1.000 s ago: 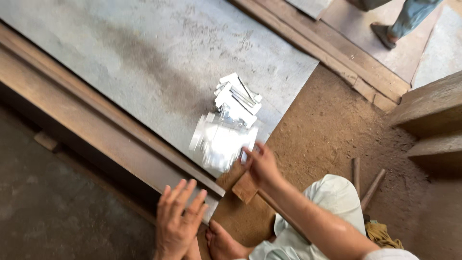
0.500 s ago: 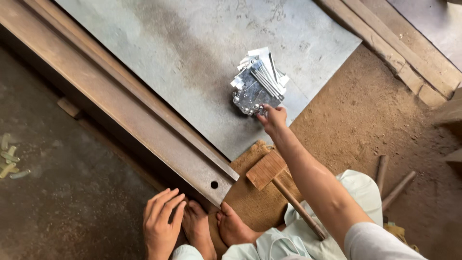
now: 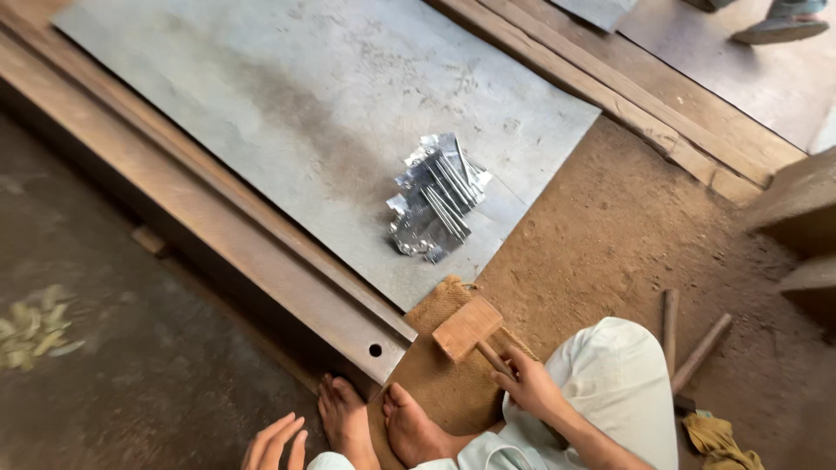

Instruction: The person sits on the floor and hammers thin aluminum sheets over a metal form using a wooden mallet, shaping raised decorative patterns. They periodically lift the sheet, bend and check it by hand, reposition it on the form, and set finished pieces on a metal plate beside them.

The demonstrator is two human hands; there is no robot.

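Wooden mallet (image 3: 468, 328) sits head-down on the burlap sack (image 3: 440, 383) just off the near corner of the grey metal sheet (image 3: 287, 122), its handle clenched in the right hand (image 3: 529, 387); left hand (image 3: 274, 444) hangs open, fingers spread, holding nothing, w/ bare feet (image 3: 379, 422) between the two. Judging by the pile of shiny cut metal strips (image 3: 435, 207) lying untouched on the sheet near its dirt-side edge, pounding looks not yet begun, approx. all of it left. Steel beam (image 3: 261, 261) hems the sheet's near long edge & a wooden plank (image 3: 627, 96) its far side, w/ open dirt floor (image 3: 610, 235) off the sheet's end for swinging.
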